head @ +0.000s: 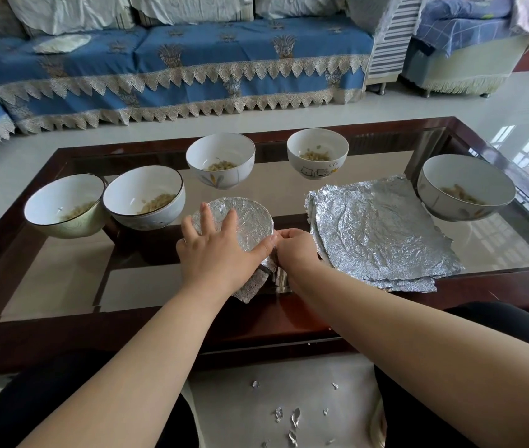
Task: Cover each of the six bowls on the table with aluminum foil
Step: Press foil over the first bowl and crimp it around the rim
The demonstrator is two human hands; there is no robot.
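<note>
Crimping foil (243,221) round first bowl, near counter (499,286) edge, centre.
Left hand (216,250) flat, fingers straight, pressing foil top; right hand (295,245) pinching foil at rim. Five bowls (221,160) uncovered behind and beside; spare sheets (382,227) just right. Next, likely: finish the near skirt, which hangs loose, then take a sheet.

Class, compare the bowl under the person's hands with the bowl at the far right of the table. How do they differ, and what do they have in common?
The near bowl is topped with crumpled foil; the far-right bowl is open, showing food inside. The left hand presses flat on the near bowl's foil while the right hand pinches its edge; nothing touches the far-right bowl. The far-right bowl appears wider. Both stand upright on the glass table.
</note>
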